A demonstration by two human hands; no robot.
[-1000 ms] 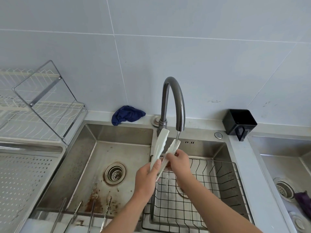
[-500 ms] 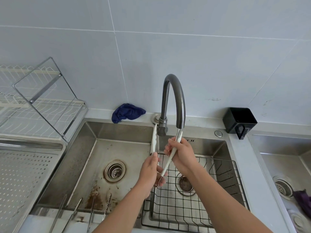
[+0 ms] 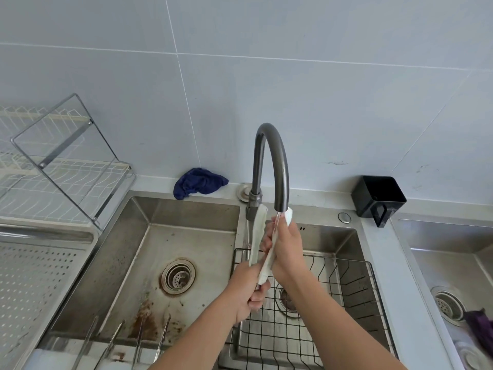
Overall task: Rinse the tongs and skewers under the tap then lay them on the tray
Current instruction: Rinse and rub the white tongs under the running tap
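Left hand point(image 3: 246, 291) grips the tongs point(image 3: 257, 235) low; raised right hand point(image 3: 287, 249) clasps one blade under the tap point(image 3: 278, 161).

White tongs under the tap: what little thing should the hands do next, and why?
Probably shift the white tongs rightward so the other arm meets the water. The thin stream from the tap falls by the right hand, on the arm it holds; the far arm stands beside the stream. The left hand holds the hinge end.

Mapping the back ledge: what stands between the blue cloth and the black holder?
Head view: the tap and a round metal button lie between blue cloth and black holder.
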